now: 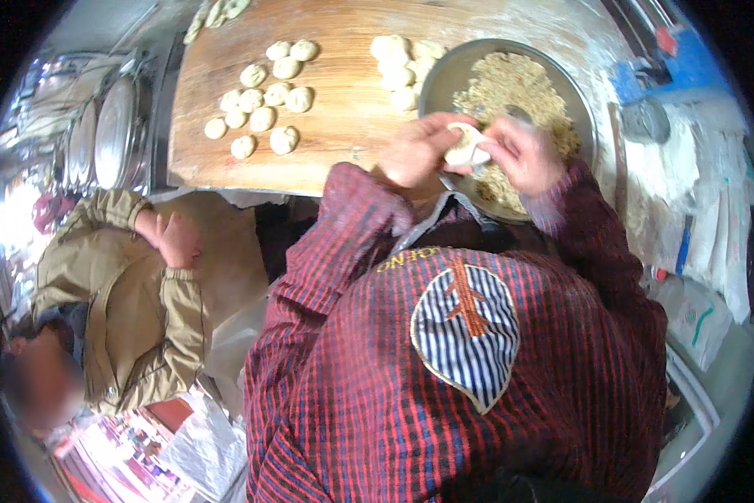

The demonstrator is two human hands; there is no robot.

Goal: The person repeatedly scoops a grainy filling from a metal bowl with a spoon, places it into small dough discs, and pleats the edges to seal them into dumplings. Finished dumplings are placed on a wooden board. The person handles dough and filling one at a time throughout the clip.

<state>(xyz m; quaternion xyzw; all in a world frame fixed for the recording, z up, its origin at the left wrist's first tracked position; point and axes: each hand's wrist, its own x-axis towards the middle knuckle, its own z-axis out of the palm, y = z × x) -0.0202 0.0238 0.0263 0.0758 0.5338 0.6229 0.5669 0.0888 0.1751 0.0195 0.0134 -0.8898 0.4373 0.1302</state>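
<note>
My left hand (413, 153) cradles a small white dough wrapper (467, 147), with a bit of filling showing in its middle. The fingers of my right hand (525, 158) pinch the wrapper's edge from the other side. Both hands are over the near left side of a wide metal bowl (444, 84). Crumbly, pale brown filling (519, 80) lies in it, with a dark rounded thing, perhaps a spoon, partly hidden behind my right hand. Left of the bowl, pale dough pieces (398, 67) sit in a cluster on the wooden board (339, 117).
Several round filled buns (283, 139) are spread over the board's left half. A metal cup (645, 121) and a floury surface are to the right. Close on my left is another person in a tan jacket (134, 293), hands together. Round metal trays (115, 134) stand at far left.
</note>
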